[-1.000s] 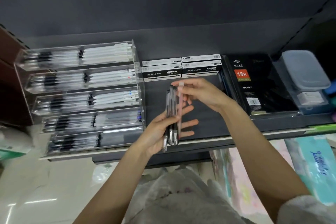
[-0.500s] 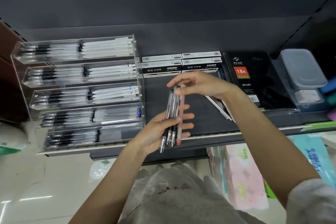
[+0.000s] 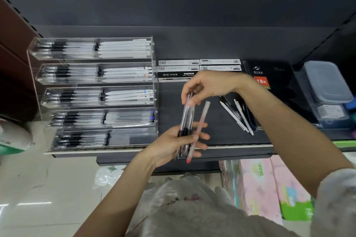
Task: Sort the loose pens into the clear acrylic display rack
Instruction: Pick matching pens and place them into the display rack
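My left hand holds a bundle of clear pens with black grips, standing nearly upright over the shelf's front edge. A frosted pen with a red tip leans at the right of the bundle. My right hand pinches the top ends of the clear pens from above. The clear acrylic display rack stands at the left with several tiers of black-grip and white pens. A few loose white and black pens lie on the dark shelf, partly under my right forearm.
Boxes of gel ink pens stand behind my hands. A black diary lies to the right, then a grey-lidded plastic box. Pink tissue packs sit below the shelf edge.
The frosted red-tipped pen has tilted away from the bundle to the right. My right hand now pinches the tops of the clear pens. The loose pens on the shelf have come into view.
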Motion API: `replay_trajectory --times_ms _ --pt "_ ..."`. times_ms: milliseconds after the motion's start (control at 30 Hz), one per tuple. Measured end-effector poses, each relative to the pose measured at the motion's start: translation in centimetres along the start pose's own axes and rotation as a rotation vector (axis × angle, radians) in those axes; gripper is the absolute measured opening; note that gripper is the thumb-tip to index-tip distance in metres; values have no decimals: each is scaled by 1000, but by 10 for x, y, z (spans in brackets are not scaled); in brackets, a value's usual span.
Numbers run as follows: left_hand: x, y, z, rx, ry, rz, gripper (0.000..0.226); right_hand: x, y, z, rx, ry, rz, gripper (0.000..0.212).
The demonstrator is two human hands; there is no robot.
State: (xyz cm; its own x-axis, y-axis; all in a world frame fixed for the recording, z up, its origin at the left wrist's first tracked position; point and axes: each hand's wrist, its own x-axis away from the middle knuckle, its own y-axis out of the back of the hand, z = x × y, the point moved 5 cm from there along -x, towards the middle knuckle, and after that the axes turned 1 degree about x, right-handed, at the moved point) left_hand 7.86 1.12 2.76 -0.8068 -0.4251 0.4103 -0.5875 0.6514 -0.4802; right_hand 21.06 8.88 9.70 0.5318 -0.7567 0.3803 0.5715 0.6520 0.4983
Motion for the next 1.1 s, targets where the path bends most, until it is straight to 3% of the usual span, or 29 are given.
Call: replay_trajectory --times_ms 200,367,467,633,800,933,1100 --pt "2 16 10 -52 3 -79 29 39 37 -11 -44 24 -388 13" --pt "2 26 1 300 -218 -332 16 83 10 -33 -452 67 -1052 15" --pt "-2 17 -14 392 -316 -350 21 73 -48 -36 -780 20 -1260 16" --pt "-5 10 -20 478 -352 -390 15 56 -97 -43 -1123 -120 -1264 17" --pt "-2 18 -11 453 -356 -486 31 48 -97 -41 -1107 -143 -1195 14" --pt "7 20 -13 437 -397 -550 15 38 -109 -34 -1063 -155 -1188 12" --pt "26 24 -19 325 -481 -634 20 22 -126 -23 -1010 -139 -1170 11"
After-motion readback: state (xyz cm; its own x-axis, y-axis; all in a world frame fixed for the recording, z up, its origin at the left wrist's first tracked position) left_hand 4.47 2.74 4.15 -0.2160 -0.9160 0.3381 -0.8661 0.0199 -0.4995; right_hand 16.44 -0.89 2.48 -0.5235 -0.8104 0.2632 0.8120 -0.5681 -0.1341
